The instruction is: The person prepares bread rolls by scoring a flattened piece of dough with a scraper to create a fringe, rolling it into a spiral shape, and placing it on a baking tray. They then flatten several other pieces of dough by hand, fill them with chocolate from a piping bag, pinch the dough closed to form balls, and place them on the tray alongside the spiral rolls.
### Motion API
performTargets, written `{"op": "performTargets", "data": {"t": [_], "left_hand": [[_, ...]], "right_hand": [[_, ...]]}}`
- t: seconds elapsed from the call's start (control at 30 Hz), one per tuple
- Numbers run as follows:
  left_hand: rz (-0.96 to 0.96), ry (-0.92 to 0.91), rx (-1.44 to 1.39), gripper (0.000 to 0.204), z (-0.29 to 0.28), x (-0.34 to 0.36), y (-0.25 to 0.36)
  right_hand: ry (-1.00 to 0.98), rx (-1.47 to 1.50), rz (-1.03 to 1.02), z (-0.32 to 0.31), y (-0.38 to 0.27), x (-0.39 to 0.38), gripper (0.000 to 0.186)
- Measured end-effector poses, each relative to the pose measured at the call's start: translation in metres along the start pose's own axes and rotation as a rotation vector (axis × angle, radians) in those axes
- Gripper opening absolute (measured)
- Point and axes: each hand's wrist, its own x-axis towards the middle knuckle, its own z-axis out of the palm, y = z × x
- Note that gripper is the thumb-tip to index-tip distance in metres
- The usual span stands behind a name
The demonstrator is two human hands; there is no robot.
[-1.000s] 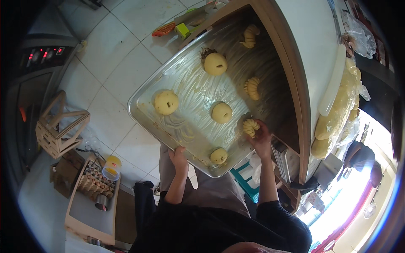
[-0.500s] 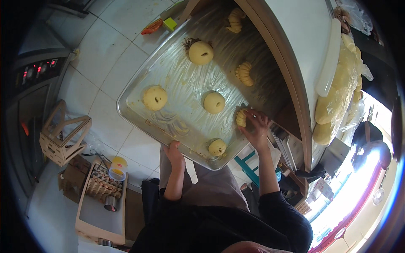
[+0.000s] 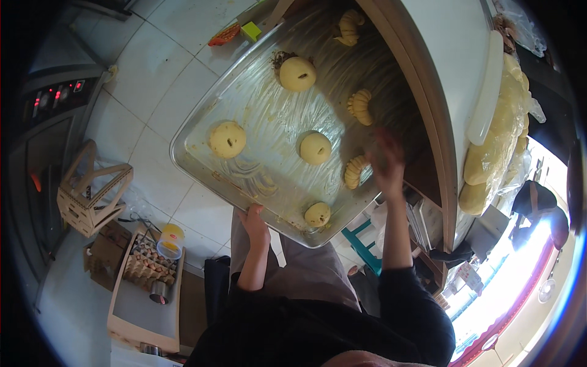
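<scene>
A large greased metal baking tray (image 3: 202,168) lies tilted in front of me. My left hand (image 3: 254,226) grips its near rim, thumb on top and fingers hidden below. Over the tray's right side is my right hand (image 3: 387,164), its fingers smeared by motion. Just left of that hand rests a ridged crescent dough roll (image 3: 354,172). Farther up sit a second crescent roll (image 3: 360,107) and a third one (image 3: 350,27). Several round dough buns with dark slits, such as the middle bun (image 3: 315,148), are spread over the tray.
A pale worktop (image 3: 440,79) with a wooden edge overhangs the tray's right side. Bagged yellow dough (image 3: 495,140) lies on it. At left stand an oven (image 3: 58,101), a wooden stool (image 3: 92,189) and a box with egg trays (image 3: 150,263). A teal stool (image 3: 365,248) is below.
My right hand has come off the nearest crescent roll and moved up and right. That roll now lies on the tray by itself. My left hand keeps its hold on the rim.
</scene>
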Motion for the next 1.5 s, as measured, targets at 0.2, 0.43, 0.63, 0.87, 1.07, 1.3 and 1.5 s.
{"op": "performTargets", "data": {"t": [0.2,0.43,0.63,0.87,1.07,1.3,1.5], "left_hand": [[0.018,-0.001,0.069,0.045,0.007,-0.010,0.004],[0.090,0.053,0.077,0.039,-0.007,-0.006,-0.009],[0.057,-0.003,0.010,0.036,-0.008,0.001,-0.017],[0.087,0.032,0.066,0.032,-0.004,-0.007,-0.007],[0.151,0.057,0.084,0.032,0.008,-0.022,0.000],[0.116,0.043,0.164,0.025,0.010,-0.019,0.006],[0.751,-0.370,0.753,0.008,0.080,0.003,-0.006]], "right_hand": [[0.021,0.013,-0.209,0.008,0.024,0.085,0.041],[-0.083,-0.073,-0.282,0.023,0.012,0.086,0.039],[-0.040,-0.030,-0.282,0.026,0.016,0.085,0.036],[0.007,0.120,-0.239,0.021,-0.002,0.094,0.039],[0.177,0.259,0.005,0.035,0.036,0.212,0.032],[0.272,0.200,-0.086,0.044,0.008,0.212,0.033],[0.250,0.345,0.087,0.012,-0.069,0.034,0.030]]}}
